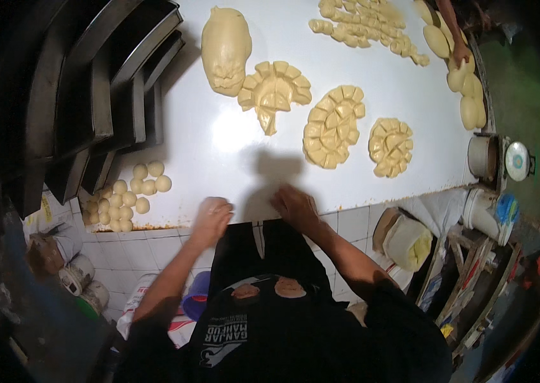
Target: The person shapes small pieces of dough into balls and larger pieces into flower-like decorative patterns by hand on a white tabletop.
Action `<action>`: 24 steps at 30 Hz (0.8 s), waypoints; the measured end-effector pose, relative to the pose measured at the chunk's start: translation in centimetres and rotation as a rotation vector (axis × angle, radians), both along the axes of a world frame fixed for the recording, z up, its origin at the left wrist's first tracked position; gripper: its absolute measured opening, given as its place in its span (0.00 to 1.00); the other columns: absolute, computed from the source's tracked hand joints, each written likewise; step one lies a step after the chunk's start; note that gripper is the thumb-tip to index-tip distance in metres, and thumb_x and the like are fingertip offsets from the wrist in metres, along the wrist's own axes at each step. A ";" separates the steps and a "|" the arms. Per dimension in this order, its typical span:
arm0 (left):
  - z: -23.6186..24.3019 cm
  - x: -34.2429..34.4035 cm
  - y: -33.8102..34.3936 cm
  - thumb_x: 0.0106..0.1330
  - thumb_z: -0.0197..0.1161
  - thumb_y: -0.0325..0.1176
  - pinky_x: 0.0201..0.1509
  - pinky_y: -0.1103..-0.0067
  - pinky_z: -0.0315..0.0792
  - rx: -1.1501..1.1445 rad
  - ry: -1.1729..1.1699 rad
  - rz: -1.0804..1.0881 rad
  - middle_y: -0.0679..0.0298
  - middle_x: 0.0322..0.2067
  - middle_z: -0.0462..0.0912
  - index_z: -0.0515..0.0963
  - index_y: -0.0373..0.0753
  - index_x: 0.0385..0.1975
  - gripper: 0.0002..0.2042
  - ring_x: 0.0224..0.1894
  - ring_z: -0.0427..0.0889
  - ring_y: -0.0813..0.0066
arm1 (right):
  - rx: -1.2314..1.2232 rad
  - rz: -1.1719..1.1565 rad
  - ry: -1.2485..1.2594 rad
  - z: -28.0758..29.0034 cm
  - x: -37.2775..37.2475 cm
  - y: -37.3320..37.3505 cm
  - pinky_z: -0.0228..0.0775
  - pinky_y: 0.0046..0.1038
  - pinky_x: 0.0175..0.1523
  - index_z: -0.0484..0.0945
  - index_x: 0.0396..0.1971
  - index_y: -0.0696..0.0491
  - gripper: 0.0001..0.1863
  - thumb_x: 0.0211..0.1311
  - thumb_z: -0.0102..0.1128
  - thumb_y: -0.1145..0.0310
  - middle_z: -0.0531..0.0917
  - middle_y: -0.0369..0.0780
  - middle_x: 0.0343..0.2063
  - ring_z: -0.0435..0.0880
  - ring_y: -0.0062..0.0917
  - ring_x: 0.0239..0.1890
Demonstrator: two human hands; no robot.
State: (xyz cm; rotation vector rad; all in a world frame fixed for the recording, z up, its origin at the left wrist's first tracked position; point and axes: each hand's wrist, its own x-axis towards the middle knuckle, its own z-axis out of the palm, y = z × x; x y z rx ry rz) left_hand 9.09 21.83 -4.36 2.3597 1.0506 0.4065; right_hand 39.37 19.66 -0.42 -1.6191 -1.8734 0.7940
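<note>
Head view: blurred left hand (214, 217) and shadowed right hand (295, 205), grip impossible to tell. Upper right of frame centre, cut dough (332, 133), above and right of the nearer right hand, long axis steep.

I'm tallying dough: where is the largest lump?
Upper left of centre in the head view, the largest lump lies on the table between dark pans and cut dough.

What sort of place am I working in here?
Probably a bakery or dough kitchen: cut dough pieces and round dough balls lie on the white table, and dark metal pans are stacked at its left.
</note>
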 end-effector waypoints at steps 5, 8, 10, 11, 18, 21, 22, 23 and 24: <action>2.5 8.0 7.6 0.70 0.70 0.37 0.48 0.61 0.69 0.188 -0.099 0.390 0.55 0.38 0.79 0.80 0.38 0.39 0.09 0.43 0.77 0.54 | 0.281 -0.008 -0.443 -1.3 1.1 8.6 0.69 0.42 0.41 0.78 0.27 0.52 0.08 0.66 0.61 0.66 0.79 0.44 0.30 0.78 0.39 0.35; 0.0 10.7 0.7 0.68 0.70 0.35 0.48 0.60 0.70 0.048 0.041 0.332 0.55 0.39 0.80 0.80 0.39 0.39 0.08 0.43 0.78 0.52 | 0.194 0.085 -0.300 -6.5 -2.3 2.2 0.69 0.48 0.49 0.79 0.30 0.54 0.10 0.63 0.69 0.64 0.79 0.49 0.34 0.79 0.46 0.42; 0.8 6.1 -1.8 0.68 0.70 0.34 0.49 0.58 0.71 0.028 -0.099 0.192 0.54 0.40 0.81 0.81 0.39 0.39 0.08 0.44 0.79 0.50 | 0.325 0.272 -0.268 -4.2 1.4 -0.3 0.70 0.49 0.55 0.79 0.31 0.54 0.14 0.61 0.72 0.59 0.80 0.49 0.40 0.79 0.45 0.47; 0.8 3.5 -0.9 0.67 0.71 0.34 0.50 0.57 0.71 0.037 -0.156 0.135 0.53 0.40 0.81 0.81 0.38 0.39 0.08 0.45 0.80 0.49 | 0.317 0.350 -0.265 -4.0 3.6 0.0 0.69 0.49 0.56 0.79 0.32 0.53 0.16 0.60 0.73 0.58 0.80 0.48 0.41 0.79 0.44 0.48; 0.1 10.4 -0.7 0.69 0.69 0.32 0.53 0.55 0.69 0.072 -0.049 0.513 0.50 0.40 0.80 0.80 0.37 0.38 0.07 0.47 0.77 0.46 | 0.259 0.147 -0.270 -6.3 -1.4 2.0 0.69 0.47 0.48 0.80 0.33 0.53 0.13 0.61 0.73 0.60 0.80 0.46 0.36 0.79 0.42 0.41; -0.5 2.5 -2.3 0.67 0.71 0.34 0.53 0.55 0.70 0.072 -0.160 0.297 0.51 0.43 0.80 0.80 0.37 0.39 0.10 0.48 0.77 0.48 | 0.267 0.358 -0.293 -3.9 3.5 3.3 0.69 0.47 0.51 0.81 0.36 0.52 0.14 0.60 0.74 0.59 0.80 0.46 0.36 0.80 0.42 0.43; -0.4 1.3 -0.9 0.66 0.72 0.34 0.52 0.57 0.70 0.176 0.067 0.321 0.53 0.43 0.81 0.80 0.38 0.39 0.10 0.48 0.77 0.48 | 0.138 0.404 -0.401 -3.5 4.3 4.2 0.69 0.46 0.53 0.82 0.38 0.52 0.15 0.60 0.75 0.58 0.81 0.47 0.37 0.80 0.43 0.45; 0.2 2.4 1.4 0.65 0.72 0.34 0.50 0.58 0.69 0.270 0.082 0.442 0.54 0.40 0.81 0.80 0.39 0.39 0.09 0.46 0.77 0.50 | 0.046 0.351 -0.443 -3.1 3.9 5.5 0.69 0.46 0.54 0.82 0.41 0.52 0.17 0.59 0.76 0.58 0.81 0.47 0.39 0.80 0.43 0.47; 0.8 5.0 3.3 0.65 0.73 0.34 0.50 0.58 0.68 0.248 0.057 0.570 0.54 0.40 0.81 0.80 0.39 0.39 0.09 0.46 0.77 0.50 | -0.006 0.212 -0.406 -3.0 2.5 7.0 0.69 0.46 0.56 0.83 0.43 0.51 0.19 0.58 0.77 0.57 0.82 0.47 0.40 0.81 0.44 0.49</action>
